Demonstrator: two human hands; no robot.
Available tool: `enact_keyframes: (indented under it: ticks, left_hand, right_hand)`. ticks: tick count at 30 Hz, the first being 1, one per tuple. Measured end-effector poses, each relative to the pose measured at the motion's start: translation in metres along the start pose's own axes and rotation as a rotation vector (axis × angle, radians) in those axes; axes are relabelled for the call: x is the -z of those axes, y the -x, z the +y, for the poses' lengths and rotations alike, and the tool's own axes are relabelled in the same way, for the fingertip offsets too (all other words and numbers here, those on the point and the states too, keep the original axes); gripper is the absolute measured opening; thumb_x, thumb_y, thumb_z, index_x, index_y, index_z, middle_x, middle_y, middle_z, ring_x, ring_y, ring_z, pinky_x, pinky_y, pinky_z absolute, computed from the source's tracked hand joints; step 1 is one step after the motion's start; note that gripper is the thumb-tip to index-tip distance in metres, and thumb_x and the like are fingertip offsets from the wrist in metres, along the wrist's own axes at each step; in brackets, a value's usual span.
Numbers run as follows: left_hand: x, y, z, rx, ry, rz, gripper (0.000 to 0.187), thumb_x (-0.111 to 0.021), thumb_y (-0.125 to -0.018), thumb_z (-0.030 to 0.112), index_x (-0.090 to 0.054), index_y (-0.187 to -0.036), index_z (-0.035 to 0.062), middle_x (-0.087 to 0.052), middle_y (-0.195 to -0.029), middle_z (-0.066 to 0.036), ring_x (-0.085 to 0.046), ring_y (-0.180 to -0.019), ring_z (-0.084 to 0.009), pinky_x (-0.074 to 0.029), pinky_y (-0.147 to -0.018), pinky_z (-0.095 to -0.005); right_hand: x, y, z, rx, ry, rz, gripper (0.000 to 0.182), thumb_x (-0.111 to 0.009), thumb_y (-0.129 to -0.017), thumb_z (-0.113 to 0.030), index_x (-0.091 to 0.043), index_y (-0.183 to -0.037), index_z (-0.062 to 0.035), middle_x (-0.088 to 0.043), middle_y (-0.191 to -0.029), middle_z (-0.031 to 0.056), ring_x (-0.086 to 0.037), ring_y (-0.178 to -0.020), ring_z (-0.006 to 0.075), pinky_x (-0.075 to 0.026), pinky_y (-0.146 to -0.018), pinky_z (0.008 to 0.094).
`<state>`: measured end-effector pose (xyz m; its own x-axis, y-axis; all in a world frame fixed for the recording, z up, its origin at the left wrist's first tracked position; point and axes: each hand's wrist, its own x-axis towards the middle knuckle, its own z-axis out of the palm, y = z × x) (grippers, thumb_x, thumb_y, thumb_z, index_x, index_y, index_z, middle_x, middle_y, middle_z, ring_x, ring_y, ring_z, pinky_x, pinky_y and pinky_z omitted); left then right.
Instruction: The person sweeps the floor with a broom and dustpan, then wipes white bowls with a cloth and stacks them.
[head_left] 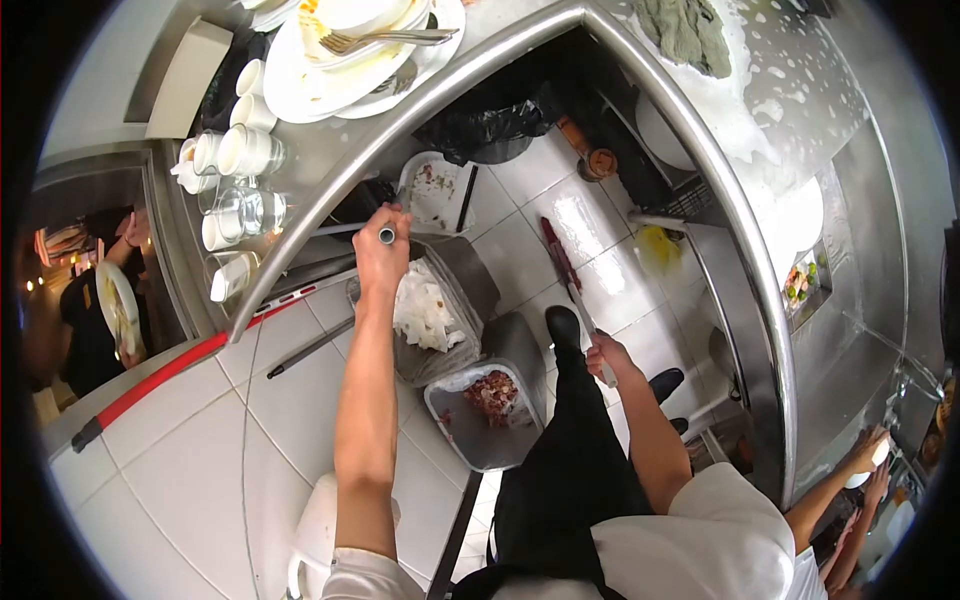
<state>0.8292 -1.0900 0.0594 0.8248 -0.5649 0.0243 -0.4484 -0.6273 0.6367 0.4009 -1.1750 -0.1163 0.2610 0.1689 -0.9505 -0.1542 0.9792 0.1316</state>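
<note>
My left hand (383, 250) is closed round an upright pole (387, 236), whose round end faces the camera. Just past this hand, a white dustpan (438, 192) with dark scraps in it rests on the tiles; the pole seems to be its handle. Lower and to the right, my right hand (610, 358) grips the pale handle of a red-headed brush (560, 256). The red head lies low over the floor, to the right of the dustpan and apart from it.
Bins with white paper (425, 308) and reddish scraps (492, 396) stand between my arms. A steel counter edge (690, 85) curves around the floor area. Stacked dirty plates (300, 85) and glasses (250, 205) sit upper left. Another person's hand (868, 448) is at lower right.
</note>
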Motion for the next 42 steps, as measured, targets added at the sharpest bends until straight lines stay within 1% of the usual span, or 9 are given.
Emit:
enact_keyframes:
  ticks: [10,12,16,19,21,24,30,37,42]
  left_hand:
    - [-0.018,-0.018,-0.18,0.694,0.203,0.379,0.017,-0.078,-0.083,0.016,-0.07,-0.085,0.0012,-0.069,-0.077,-0.007,-0.061,-0.071,-0.0169,-0.05,-0.07,-0.0319]
    - [-0.016,-0.014,-0.191,0.587,0.564,0.212,0.021,-0.08,-0.081,0.015,-0.069,-0.092,0.0012,-0.067,-0.08,-0.005,-0.058,-0.07,-0.0154,-0.048,-0.066,-0.0266]
    - [0.005,-0.003,-0.168,0.699,0.684,0.442,0.053,-0.078,-0.083,0.013,-0.051,-0.128,0.0019,-0.065,-0.102,-0.009,-0.061,-0.084,-0.0153,-0.05,-0.07,-0.0293]
    - [0.009,0.033,-0.123,0.705,0.778,0.376,0.058,-0.07,-0.09,0.017,-0.04,-0.138,0.0036,-0.059,-0.117,-0.011,-0.06,-0.102,-0.0212,-0.052,-0.087,-0.0341]
    - [0.0,0.078,-0.108,0.608,0.904,0.256,0.041,-0.068,-0.088,0.006,-0.049,-0.125,0.0054,-0.06,-0.103,-0.006,-0.06,-0.089,-0.0163,-0.053,-0.073,-0.0284]
    - [-0.033,0.174,-0.071,0.796,0.722,-0.032,0.056,-0.067,-0.087,0.003,-0.044,-0.137,0.0002,-0.062,-0.12,-0.009,-0.062,-0.099,-0.0196,-0.053,-0.079,-0.0314]
    - [-0.093,0.428,-0.001,0.914,0.369,-0.604,0.061,-0.067,-0.088,0.038,-0.053,-0.135,0.0021,-0.055,-0.134,-0.025,-0.054,-0.125,-0.0348,-0.041,-0.106,-0.0418]
    - [-0.056,0.582,0.003,1.078,0.392,-0.457,0.045,-0.069,-0.087,0.034,-0.065,-0.121,0.0052,-0.069,-0.113,-0.017,-0.067,-0.107,-0.0283,-0.051,-0.093,-0.038]
    - [-0.046,0.577,-0.003,1.066,0.398,-0.429,0.044,-0.07,-0.086,0.034,-0.065,-0.12,0.0054,-0.069,-0.113,-0.017,-0.066,-0.108,-0.0281,-0.051,-0.094,-0.0384]
  right_hand:
    - [-0.072,-0.028,-0.037,0.109,0.25,0.044,0.017,-0.05,-0.099,-0.022,-0.041,-0.112,-0.0155,-0.045,-0.067,0.0038,-0.042,-0.043,0.0124,-0.035,-0.037,0.0284]
    - [-0.1,-0.035,-0.04,0.206,0.339,0.005,0.014,-0.052,-0.098,-0.021,-0.044,-0.108,-0.0157,-0.05,-0.07,0.0035,-0.045,-0.045,0.014,-0.037,-0.038,0.0297]
    - [-0.17,-0.071,-0.048,0.205,0.287,-0.047,0.015,-0.054,-0.098,-0.021,-0.045,-0.108,-0.016,-0.05,-0.069,0.0038,-0.048,-0.048,0.015,-0.04,-0.04,0.0307]
    - [-0.235,-0.114,-0.05,0.235,0.223,-0.226,0.008,-0.055,-0.096,-0.019,-0.049,-0.1,-0.0159,-0.053,-0.071,0.0041,-0.05,-0.05,0.0169,-0.042,-0.042,0.0307]
    - [-0.299,-0.104,-0.046,0.189,0.036,-0.199,0.008,-0.058,-0.093,-0.019,-0.051,-0.096,-0.0146,-0.055,-0.07,0.0047,-0.052,-0.051,0.0174,-0.043,-0.042,0.031]
    - [-0.371,-0.143,-0.038,0.17,0.243,-0.183,0.008,-0.056,-0.092,-0.021,-0.054,-0.094,-0.0136,-0.054,-0.067,0.0043,-0.051,-0.05,0.0167,-0.044,-0.044,0.0305]
    - [-0.467,-0.13,0.005,0.17,0.26,-0.247,0.024,-0.045,-0.095,-0.026,-0.051,-0.076,-0.0134,-0.046,-0.059,0.0001,-0.043,-0.047,0.012,-0.037,-0.043,0.0281]
    - [-0.493,-0.093,0.063,0.203,0.353,-0.353,0.024,-0.045,-0.097,-0.026,-0.049,-0.113,-0.0088,-0.064,-0.086,0.0119,-0.064,-0.068,0.0213,-0.053,-0.06,0.0355]
    - [-0.397,-0.062,0.106,0.63,0.68,-0.393,0.062,-0.052,-0.094,-0.019,-0.03,-0.15,-0.007,-0.062,-0.112,0.0151,-0.064,-0.072,0.018,-0.053,-0.059,0.0295]
